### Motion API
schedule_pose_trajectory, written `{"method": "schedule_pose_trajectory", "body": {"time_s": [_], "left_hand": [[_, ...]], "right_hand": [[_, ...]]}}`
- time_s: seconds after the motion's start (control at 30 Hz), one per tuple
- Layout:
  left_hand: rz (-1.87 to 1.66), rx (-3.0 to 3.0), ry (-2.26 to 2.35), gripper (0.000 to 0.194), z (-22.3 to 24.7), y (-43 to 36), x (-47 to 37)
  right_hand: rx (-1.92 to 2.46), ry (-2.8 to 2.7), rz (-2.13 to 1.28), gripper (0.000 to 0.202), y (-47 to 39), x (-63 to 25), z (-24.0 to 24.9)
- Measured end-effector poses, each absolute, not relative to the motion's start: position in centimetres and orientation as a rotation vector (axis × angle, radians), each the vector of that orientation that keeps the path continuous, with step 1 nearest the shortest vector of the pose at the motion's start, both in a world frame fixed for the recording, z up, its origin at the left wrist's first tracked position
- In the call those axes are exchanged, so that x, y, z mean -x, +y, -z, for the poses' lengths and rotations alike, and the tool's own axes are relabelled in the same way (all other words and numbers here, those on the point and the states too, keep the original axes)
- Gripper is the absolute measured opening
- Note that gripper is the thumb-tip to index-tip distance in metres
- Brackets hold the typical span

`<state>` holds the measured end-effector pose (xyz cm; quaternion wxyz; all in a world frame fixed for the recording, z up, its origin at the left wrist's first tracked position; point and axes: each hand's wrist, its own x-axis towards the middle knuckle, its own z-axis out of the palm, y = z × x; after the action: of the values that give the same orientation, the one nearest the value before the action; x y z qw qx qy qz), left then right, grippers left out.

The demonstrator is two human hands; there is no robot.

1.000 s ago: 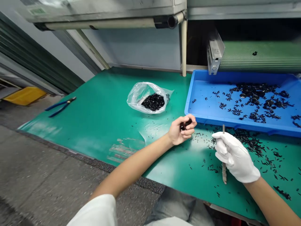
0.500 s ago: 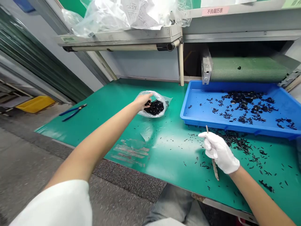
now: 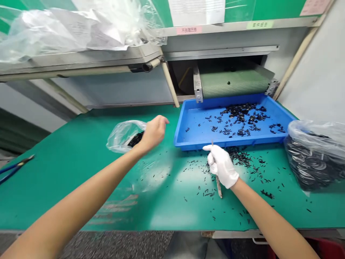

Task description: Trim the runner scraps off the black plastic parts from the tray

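Note:
My bare left hand (image 3: pixel 155 132) hangs over the green table, just right of a small clear bag (image 3: pixel 121 135) with black parts inside. Its fingers are curled together, and whatever they hold, if anything, is too small to make out. My right hand (image 3: pixel 221 165), in a white glove, grips a thin stick-like tool (image 3: pixel 218 187) whose tip points up toward the blue tray (image 3: pixel 188 145). Small black parts (image 3: pixel 242 110) lie in that tray. Black slivers (image 3: pixel 239 157) are scattered on the table around my right hand.
A green conveyor (image 3: pixel 234 82) ends above the tray's back edge. At the right stands a large clear bag of black rings (image 3: pixel 314 162). Blue-handled pliers (image 3: pixel 16 167) lie at the far left. Plastic and papers cover a shelf (image 3: pixel 81 61) at the upper left.
My left hand has come out of the small bag and moved right, its fingers now curled. The view has turned right, showing the large bag. My right hand still grips the tool.

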<state>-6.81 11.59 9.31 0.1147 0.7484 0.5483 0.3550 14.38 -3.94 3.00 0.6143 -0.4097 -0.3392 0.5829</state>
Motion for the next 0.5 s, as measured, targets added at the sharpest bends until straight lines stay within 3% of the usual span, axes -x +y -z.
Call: {"method": "schedule_pose_trajectory", "body": {"time_s": [0.27, 0.5], "left_hand": [[-0.384, -2.640, 1.037, 0.034, -4.1, 20.0, -12.1], [-0.372, -2.690, 0.951, 0.042, -2.0, 28.4, -21.2]], "right_hand": [[0.953, -0.686, -1.251, 0.032, -2.8, -14.8, -2.8], [0.975, -0.448, -1.167, 0.029, -1.2, -16.0, -2.8]]}}
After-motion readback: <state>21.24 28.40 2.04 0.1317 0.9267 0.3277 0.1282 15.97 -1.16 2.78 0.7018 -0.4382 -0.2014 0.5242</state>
